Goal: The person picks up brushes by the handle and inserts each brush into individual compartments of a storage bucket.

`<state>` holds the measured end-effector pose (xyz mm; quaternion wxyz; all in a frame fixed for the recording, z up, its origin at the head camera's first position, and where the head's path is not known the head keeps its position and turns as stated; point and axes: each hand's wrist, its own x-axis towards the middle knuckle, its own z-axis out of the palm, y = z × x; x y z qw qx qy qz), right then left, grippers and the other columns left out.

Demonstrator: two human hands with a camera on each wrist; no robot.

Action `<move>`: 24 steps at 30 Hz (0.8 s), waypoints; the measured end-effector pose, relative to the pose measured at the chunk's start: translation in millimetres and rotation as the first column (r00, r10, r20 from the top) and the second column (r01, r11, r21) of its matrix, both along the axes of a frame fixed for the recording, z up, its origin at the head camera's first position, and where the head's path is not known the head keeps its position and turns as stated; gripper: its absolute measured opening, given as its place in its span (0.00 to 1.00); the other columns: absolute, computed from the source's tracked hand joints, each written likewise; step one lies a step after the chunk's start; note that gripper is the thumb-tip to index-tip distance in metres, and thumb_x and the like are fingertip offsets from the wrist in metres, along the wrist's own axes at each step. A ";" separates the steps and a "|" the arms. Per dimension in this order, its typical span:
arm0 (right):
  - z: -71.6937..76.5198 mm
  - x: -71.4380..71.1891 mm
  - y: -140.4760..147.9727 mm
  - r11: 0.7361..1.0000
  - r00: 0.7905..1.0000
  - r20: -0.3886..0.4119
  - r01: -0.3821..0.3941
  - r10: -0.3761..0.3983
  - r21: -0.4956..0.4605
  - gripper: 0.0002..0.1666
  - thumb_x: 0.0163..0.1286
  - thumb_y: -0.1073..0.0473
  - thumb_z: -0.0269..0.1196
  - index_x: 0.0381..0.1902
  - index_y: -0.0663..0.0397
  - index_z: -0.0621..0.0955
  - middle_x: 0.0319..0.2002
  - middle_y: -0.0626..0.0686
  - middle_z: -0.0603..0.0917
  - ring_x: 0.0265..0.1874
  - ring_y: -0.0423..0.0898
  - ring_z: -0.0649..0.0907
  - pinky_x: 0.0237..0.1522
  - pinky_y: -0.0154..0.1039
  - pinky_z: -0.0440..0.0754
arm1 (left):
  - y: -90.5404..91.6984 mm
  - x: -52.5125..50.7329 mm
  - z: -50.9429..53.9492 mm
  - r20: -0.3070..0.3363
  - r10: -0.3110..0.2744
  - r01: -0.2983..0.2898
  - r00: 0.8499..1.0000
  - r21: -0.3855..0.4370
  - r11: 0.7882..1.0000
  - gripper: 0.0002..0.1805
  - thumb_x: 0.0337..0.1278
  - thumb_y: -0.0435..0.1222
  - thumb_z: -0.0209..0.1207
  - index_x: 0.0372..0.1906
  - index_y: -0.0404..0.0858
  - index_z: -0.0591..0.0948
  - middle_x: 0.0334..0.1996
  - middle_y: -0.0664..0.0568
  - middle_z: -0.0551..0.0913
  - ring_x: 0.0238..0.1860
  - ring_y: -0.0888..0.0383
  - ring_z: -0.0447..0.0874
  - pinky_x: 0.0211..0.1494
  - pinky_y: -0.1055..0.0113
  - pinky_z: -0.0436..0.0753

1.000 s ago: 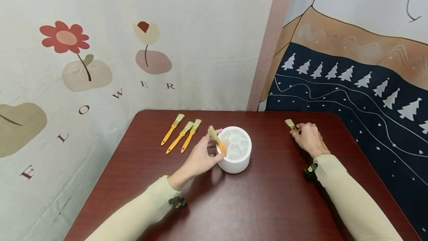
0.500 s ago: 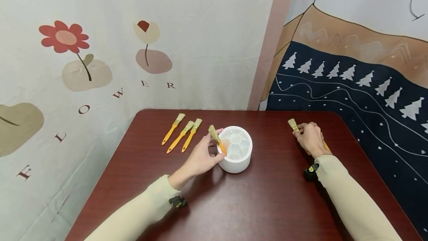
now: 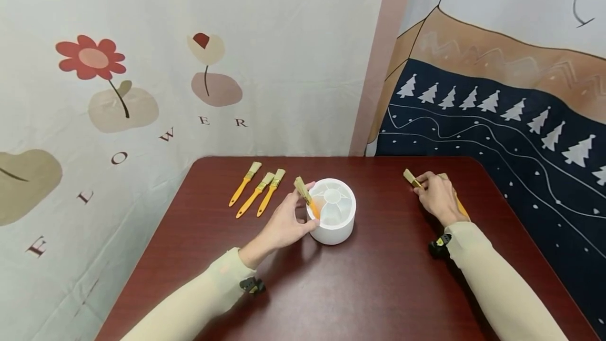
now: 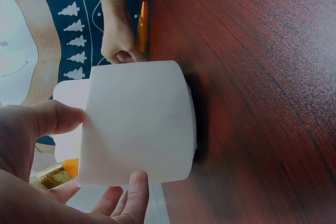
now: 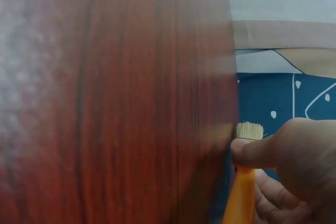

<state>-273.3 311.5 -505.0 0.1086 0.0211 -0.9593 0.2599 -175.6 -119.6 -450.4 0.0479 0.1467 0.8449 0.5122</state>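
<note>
Near the middle of the table stands a round white divided organizer (image 3: 333,234) with several compartments and a hub. My left hand (image 3: 282,222) grips its left side, thumb and fingers spread around the wall. One flat paintbrush (image 3: 302,188), bristles up, leans in the compartment nearest that hand. At the right, my right hand (image 3: 437,199) pinches another paintbrush (image 5: 249,131) just below the bristles, with its thumb (image 5: 244,151) on the near side. A further paintbrush (image 3: 461,208) with a yellow handle lies beside the right hand, partly hidden by it.
Three more paintbrushes with yellow handles, a left one (image 3: 244,184), a middle one (image 3: 254,195) and a right one (image 3: 271,192), lie left of the organizer. The dark red table (image 3: 360,288) ends against patterned cloth hangings (image 3: 293,67).
The right hand's brush has turned slightly, its bristles now pointing more to the left. More of the brush beside that hand shows. The left hand and organizer stay in place.
</note>
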 end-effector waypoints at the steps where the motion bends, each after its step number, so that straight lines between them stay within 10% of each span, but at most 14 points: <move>1: 0.3 0.9 -0.4 1.000 1.000 0.001 0.001 -0.001 0.000 0.20 0.80 0.64 0.74 0.64 0.68 0.86 0.51 0.69 0.94 0.52 0.70 0.88 0.52 0.69 0.85 | 0.4 0.1 -0.3 0.000 0.002 -0.002 1.000 -0.001 1.000 0.52 0.66 0.28 0.78 0.93 0.46 0.68 0.79 0.32 0.77 0.76 0.35 0.87 0.56 0.62 0.97; 24: 22.4 13.2 -21.6 0.996 0.995 -0.085 -0.061 0.056 -0.058 0.18 0.83 0.59 0.75 0.62 0.65 0.89 0.44 0.64 0.95 0.46 0.61 0.88 0.54 0.54 0.77 | 2.4 -1.9 -3.6 -0.004 -0.009 0.009 1.000 0.017 1.000 0.54 0.64 0.28 0.80 0.92 0.43 0.68 0.80 0.33 0.78 0.76 0.33 0.86 0.59 0.49 0.98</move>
